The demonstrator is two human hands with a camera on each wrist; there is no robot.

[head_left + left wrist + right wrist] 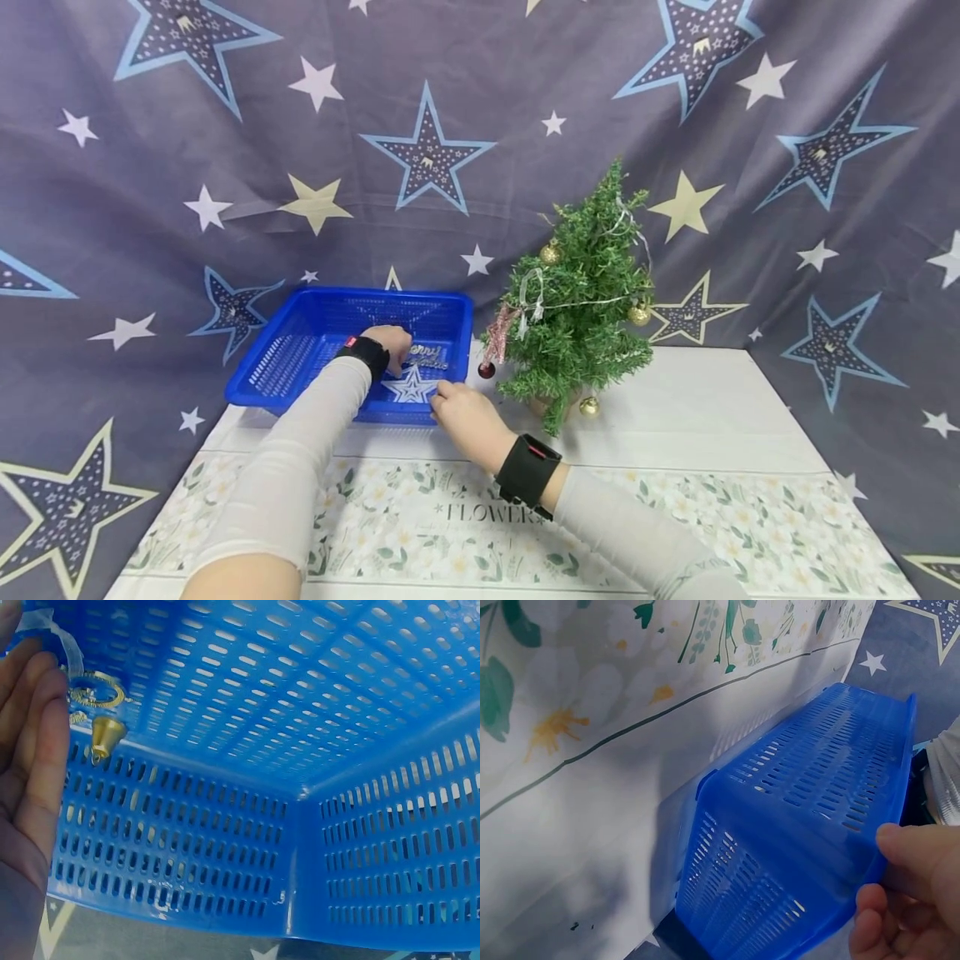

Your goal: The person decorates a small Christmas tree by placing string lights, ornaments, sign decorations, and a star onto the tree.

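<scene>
My left hand (pixel 392 346) reaches down into a blue plastic basket (pixel 255 400). In the left wrist view its bent fingers (pixel 49 724) are beside a gold ring-shaped ornament (pixel 101 688) with a small gold bell (pixel 107 735). A white ribbon (pixel 69 646) runs by the fingertips; whether they pinch it is unclear. A glittery lettered ornament (pixel 427 357) and a white star ornament (pixel 411 387) lie in the basket, just right of that hand. My right hand (pixel 468 417) grips the basket's near right corner, thumb on the rim in the right wrist view.
Right of the basket stands a small green Christmas tree (pixel 577 308) with gold balls (pixel 639 313), white ribbon and a pink tassel (pixel 501 333) with a dark red ball (pixel 486 370). A floral cloth (pixel 405 533) covers the table. A star-patterned curtain (pixel 495 100) hangs behind.
</scene>
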